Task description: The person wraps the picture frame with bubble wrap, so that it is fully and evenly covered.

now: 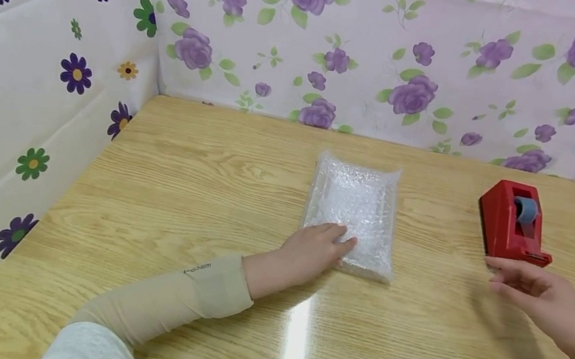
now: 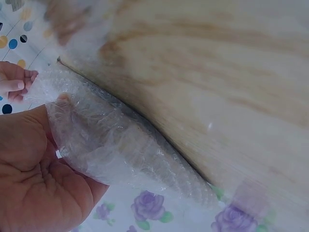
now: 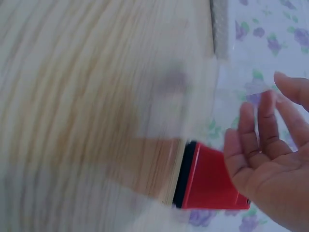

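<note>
A flat rectangular package in clear bubble wrap (image 1: 358,197) lies on the wooden table. On its lower left part rests my left hand (image 1: 310,252), fingers spread over the wrap. From the left wrist view, the palm (image 2: 43,179) is beside the crinkled wrap (image 2: 116,135), which hides most of its fingers. My right hand (image 1: 539,301) hovers just in front of a red tape dispenser (image 1: 506,227) with a blue-cored roll. Its fingers are loosely bent, with thumb and index finger apart in the head view. Whether a scrap of tape clings to the fingertips is too small to tell.
The wooden table (image 1: 198,172) runs back to a floral cloth (image 1: 308,51). Another flowered cloth (image 1: 23,100) hangs along the left side. The dispenser stands near the table's right back area, to the right of the package.
</note>
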Motion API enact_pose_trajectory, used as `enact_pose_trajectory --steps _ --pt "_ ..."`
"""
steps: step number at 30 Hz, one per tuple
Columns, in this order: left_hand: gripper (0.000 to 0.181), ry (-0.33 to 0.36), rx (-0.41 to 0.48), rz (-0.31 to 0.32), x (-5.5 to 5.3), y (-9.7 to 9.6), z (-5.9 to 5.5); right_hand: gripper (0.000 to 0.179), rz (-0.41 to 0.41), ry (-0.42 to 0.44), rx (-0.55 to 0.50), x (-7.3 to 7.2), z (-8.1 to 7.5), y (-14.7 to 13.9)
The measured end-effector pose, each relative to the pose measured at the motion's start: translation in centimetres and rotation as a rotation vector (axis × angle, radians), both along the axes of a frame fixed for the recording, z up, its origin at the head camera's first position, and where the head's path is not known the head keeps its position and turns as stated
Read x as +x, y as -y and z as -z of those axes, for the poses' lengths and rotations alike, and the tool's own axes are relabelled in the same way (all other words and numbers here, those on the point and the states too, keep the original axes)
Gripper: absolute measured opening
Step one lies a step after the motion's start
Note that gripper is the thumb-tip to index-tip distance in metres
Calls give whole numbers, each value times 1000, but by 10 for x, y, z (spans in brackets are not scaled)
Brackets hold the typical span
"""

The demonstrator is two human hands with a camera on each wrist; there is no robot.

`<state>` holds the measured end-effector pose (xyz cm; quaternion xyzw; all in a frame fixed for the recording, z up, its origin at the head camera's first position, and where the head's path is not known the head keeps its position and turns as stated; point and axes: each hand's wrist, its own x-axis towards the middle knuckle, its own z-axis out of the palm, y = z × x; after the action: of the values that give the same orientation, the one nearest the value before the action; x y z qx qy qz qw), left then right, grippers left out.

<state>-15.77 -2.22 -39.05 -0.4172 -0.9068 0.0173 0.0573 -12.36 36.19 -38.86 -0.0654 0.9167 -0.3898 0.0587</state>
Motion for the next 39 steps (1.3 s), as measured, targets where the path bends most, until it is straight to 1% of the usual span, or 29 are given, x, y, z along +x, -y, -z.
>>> enact_pose_trajectory --steps 4,8,12,17,22,25,29,33,36,39 --pt "46 0 -4 -6 0 0 -1 35 -47 -94 -38 -3 -1 10" --pt "46 6 -4 -7 1 1 -1 39 -124 -190 -87 -5 -2 19" --pt "46 16 -10 -11 1 0 -2 42 -184 -257 -112 -10 -4 30" --pt "46 19 -3 -12 -1 0 1 45 -258 -315 -100 -18 -8 45" --pt "47 16 3 -5 -2 1 3 47 -300 -373 -64 -25 -12 61" --pt "47 13 -3 -5 -2 1 3 46 -307 -380 -57 -31 -15 69" --pt "47 19 -16 -9 -1 1 2 46 -299 -360 -36 -38 -20 80" --pt "47 24 -27 -15 -1 0 1 48 -318 -383 6 -46 -23 92" --pt "47 26 -27 -18 0 1 0 64 -369 -400 17 -53 -26 100" --pt "47 21 -20 -21 0 1 0 81 -416 -398 4 -60 -31 108"
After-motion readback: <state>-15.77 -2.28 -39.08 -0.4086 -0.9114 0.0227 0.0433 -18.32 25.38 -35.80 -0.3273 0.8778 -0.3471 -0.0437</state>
